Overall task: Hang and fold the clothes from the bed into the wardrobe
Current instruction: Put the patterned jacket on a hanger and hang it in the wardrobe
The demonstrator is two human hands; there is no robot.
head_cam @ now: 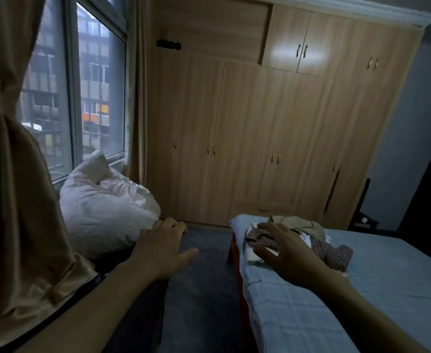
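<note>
The clothes (308, 240) lie in a crumpled pile at the near corner of the bed (362, 289), closest to the wardrobe (260, 136); the heap's long axis runs roughly left to right across the blue checked sheet, a patterned dark-red piece trailing right. The right hand (285, 250) reaches over the pile, fingers spread and loose, gripping nothing. The left hand (163, 248) hovers above the grey floor (204, 301), fingers relaxed and apart, beside a white duvet (105, 202) under the window (92, 80). All wardrobe doors are closed
</note>
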